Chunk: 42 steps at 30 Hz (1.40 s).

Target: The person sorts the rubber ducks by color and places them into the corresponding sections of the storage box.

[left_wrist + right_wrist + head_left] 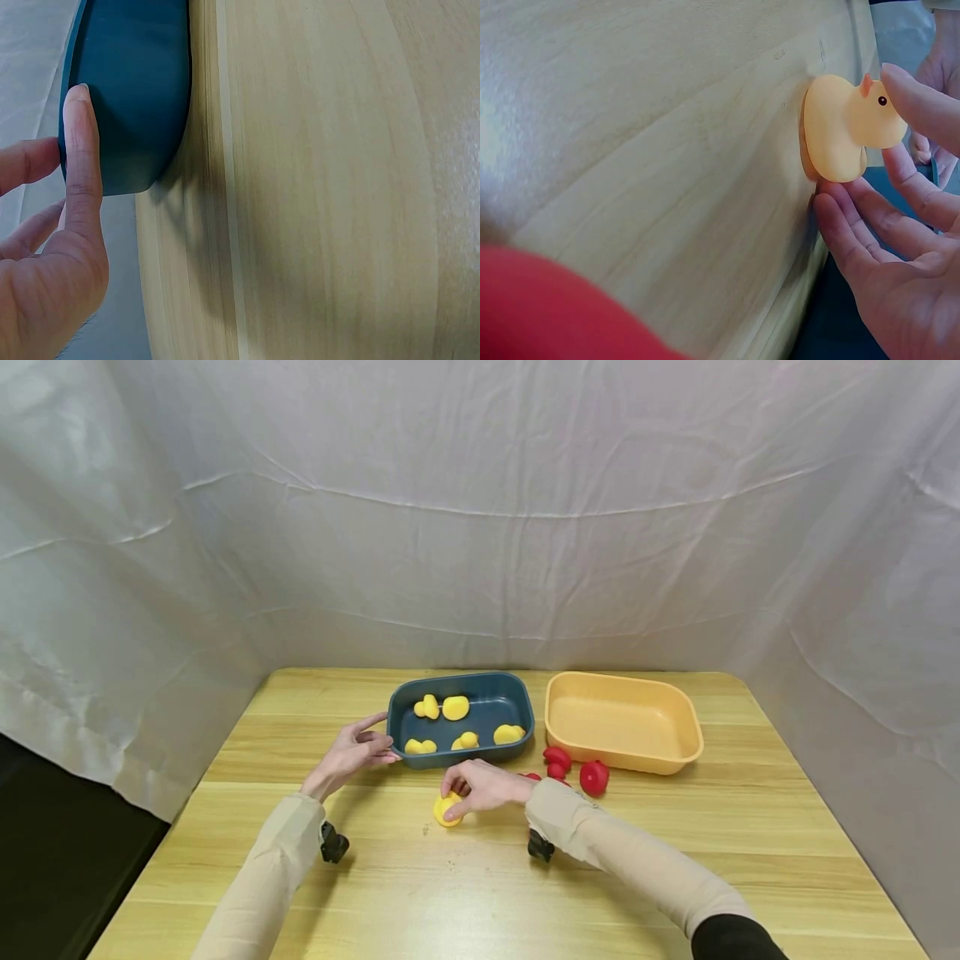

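Observation:
My right hand point(483, 783) grips a yellow rubber duck point(447, 809), low over the table in front of the blue bin. In the right wrist view the duck point(840, 127) lies on its side, its head between thumb and fingers point(907, 184), its dark eye and orange beak showing. At the left end of the blue bin point(450, 760), my left hand point(352, 756) touches the corner. The left wrist view shows one straight finger point(81, 142) against the bin's outer wall point(139, 97) and another fingertip at its rim. Several yellow ducks point(456, 707) lie inside this bin.
To the right of the blue bin stands a yellow-orange bin point(618, 718) with no object visible inside. Several red toys point(594, 778) lie in front of it, some partly behind my right wrist. White cloth point(480, 527) hangs along the table's back and sides.

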{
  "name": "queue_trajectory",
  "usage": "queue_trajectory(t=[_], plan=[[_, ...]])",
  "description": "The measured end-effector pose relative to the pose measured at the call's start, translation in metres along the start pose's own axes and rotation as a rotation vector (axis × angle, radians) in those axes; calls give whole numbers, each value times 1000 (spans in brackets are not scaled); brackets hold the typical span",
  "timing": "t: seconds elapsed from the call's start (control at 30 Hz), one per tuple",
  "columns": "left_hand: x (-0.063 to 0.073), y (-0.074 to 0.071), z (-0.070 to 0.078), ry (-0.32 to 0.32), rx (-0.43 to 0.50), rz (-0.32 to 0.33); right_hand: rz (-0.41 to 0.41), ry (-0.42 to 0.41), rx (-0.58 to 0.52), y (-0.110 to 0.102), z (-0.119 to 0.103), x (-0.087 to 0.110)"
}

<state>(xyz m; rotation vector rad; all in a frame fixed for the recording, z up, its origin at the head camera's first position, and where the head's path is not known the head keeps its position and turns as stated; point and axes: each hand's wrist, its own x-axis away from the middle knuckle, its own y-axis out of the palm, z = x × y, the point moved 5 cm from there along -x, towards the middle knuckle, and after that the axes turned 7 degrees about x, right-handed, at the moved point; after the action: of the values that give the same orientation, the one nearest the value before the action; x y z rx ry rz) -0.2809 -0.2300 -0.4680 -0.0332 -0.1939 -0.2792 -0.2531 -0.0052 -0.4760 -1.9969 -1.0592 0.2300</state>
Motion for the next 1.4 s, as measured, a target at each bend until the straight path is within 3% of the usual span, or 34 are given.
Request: queue_trajectory(t=[0.43, 1.4], plan=[[1, 0, 0, -2, 8, -5, 3, -3, 26, 0, -2, 0], [1, 0, 0, 2, 15, -6, 73, -38, -85, -23, -10, 10]])
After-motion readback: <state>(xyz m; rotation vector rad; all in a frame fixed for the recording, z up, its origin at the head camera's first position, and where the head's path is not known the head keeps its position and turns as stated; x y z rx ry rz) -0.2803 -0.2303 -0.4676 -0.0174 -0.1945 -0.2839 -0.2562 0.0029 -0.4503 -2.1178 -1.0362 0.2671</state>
